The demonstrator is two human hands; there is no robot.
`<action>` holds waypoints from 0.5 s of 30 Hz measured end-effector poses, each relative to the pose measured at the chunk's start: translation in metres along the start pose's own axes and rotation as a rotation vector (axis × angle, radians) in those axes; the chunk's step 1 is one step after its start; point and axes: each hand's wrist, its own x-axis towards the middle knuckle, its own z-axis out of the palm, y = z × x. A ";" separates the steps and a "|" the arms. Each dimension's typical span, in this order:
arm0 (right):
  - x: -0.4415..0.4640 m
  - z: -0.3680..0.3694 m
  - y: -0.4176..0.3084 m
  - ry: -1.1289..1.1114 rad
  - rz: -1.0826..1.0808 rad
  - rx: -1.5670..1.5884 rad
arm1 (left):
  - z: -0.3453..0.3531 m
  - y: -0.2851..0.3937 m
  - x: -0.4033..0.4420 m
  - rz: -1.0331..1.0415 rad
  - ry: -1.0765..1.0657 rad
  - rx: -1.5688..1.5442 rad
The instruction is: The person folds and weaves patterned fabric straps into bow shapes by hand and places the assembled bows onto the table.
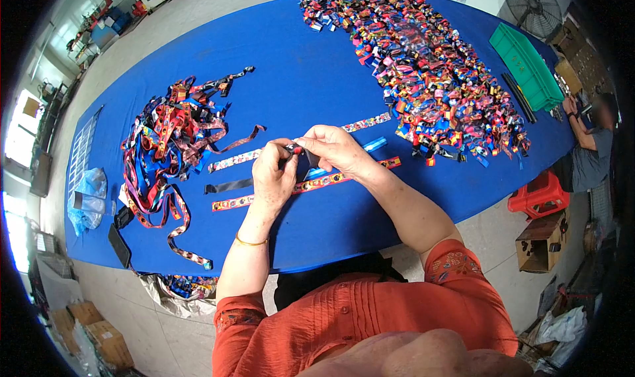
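Directly before us, at the centre of the view, our two bare hands meet above a long table spread with smooth blue cloth (pixel 291 59). Our left hand (pixel 274 168) and our right hand (pixel 336 151) are close together, thumbs and fingertips pinched on a small dark strap piece (pixel 296 149) with a touch of red; our fingers partly hide it, so we cannot tell its exact form.

Beneath and around our hands, four flat printed or plain straps lie roughly side by side: a white strap with a colourful pattern (pixel 368 122), a shiny bright-blue strap (pixel 376 144), a plain black strap (pixel 228 186) and a red-edged strap with yellow figures (pixel 369 169).

At nine o'clock from our hands sits a tangled pile of long multicoloured straps (pixel 162 139). Near eight o'clock, by the table's edge, is a flat black rectangular object (pixel 119 246). At two o'clock spreads a large heap of small multicoloured folded straps (pixel 430 66), with a long green plastic crate (pixel 529 66) beyond it. Toward three o'clock, another person in a grey shirt (pixel 589 168) is beside the table, above a red plastic stool (pixel 539 195).
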 end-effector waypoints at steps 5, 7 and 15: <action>0.000 0.000 -0.002 0.016 0.015 -0.018 | 0.001 -0.007 -0.003 -0.007 -0.029 -0.004; -0.001 0.000 -0.003 0.026 0.019 -0.030 | 0.001 -0.008 -0.003 -0.017 -0.043 -0.004; -0.001 -0.003 -0.004 0.035 0.050 -0.006 | -0.001 -0.005 -0.003 -0.040 -0.072 0.001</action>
